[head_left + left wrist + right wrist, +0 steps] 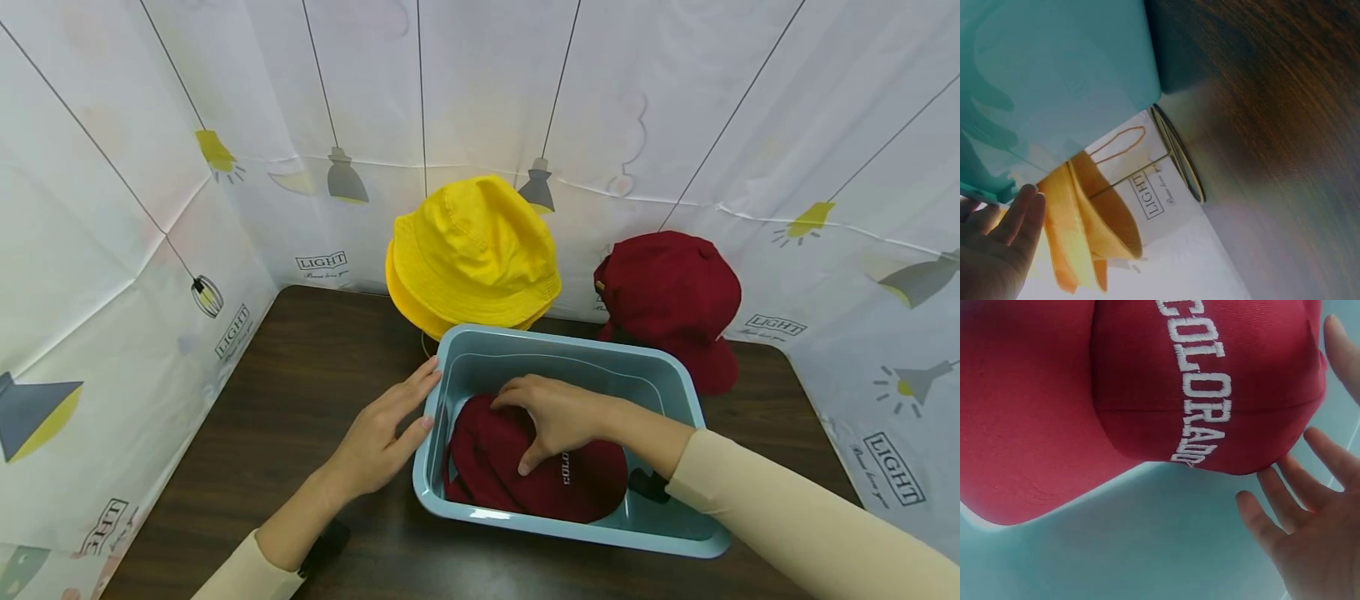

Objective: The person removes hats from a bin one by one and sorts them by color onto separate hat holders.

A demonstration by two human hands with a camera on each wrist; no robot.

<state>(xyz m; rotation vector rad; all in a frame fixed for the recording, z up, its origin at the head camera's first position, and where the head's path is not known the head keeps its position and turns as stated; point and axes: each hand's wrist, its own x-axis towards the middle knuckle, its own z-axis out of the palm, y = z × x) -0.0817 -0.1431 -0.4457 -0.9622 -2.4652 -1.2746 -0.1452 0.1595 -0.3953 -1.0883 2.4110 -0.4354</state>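
A dark red baseball cap (517, 467) with white COLORADO lettering lies in a light blue plastic basin (577, 537), its brim toward the right. My right hand (558, 412) reaches down over the crown, thumb on the near side and fingers on the far side. In the right wrist view, the spread fingers (1291, 494) come right up to the edge of the cap (1210, 394), with the thumb off to one side. My left hand (378, 437) rests its extended fingertips against the basin's left rim, also visible beside the basin wall (1072, 69) in the left wrist view.
Behind the basin, yellow bucket hats (476, 250) sit on a stand with a round wire base (1179, 153). Another dark red cap (671, 292) is perched at the back right. A printed white curtain (480, 92) surrounds the dark wooden table (315, 358).
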